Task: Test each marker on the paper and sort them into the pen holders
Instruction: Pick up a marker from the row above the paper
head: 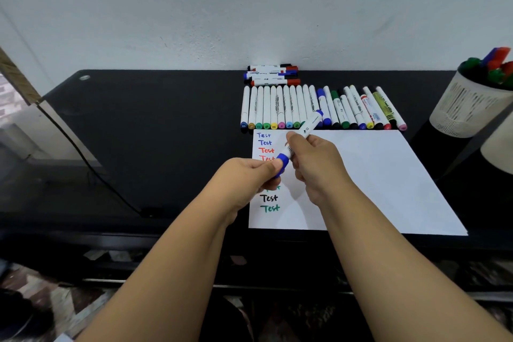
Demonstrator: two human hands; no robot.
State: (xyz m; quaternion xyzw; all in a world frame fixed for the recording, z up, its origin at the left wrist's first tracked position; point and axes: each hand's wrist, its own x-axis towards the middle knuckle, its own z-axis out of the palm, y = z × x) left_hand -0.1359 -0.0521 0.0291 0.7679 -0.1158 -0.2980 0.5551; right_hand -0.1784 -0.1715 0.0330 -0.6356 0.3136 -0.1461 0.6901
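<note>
- The right hand [313, 158] grips the white marker [301, 137] over the paper [374, 175].
- The left hand [249, 175] fingers pinch its blue cap [282, 161].
- A pen holder [466, 103] stands at the desk's [152, 125] right.

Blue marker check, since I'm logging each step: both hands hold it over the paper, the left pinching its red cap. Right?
Not quite. The head view shows the cap is blue, not red. The left hand pinches it, the right hand grips the blue marker over the paper.
</note>
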